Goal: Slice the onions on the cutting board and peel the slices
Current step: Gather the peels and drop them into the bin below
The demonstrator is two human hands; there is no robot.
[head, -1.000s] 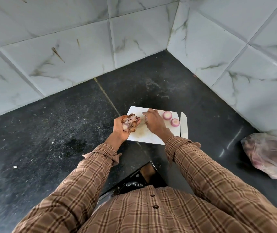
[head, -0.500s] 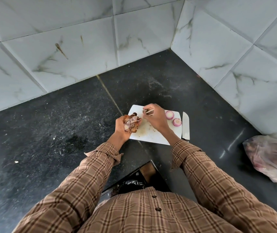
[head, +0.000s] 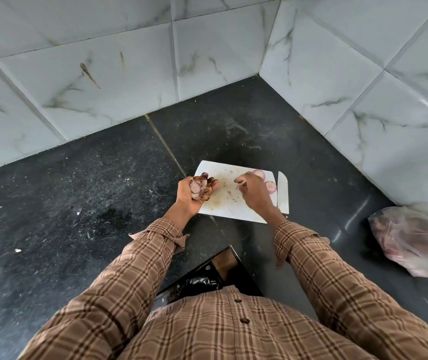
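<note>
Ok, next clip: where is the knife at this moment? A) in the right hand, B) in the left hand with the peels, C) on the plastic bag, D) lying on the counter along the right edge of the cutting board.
D: the knife lies flat beside the cutting board, while the right hand holds no knife and the left hand holds onion peels.

plastic bag (head: 415, 240) cut off at right, right hand (head: 253, 193) motion-blurred

Head camera looks steeply down.
</note>
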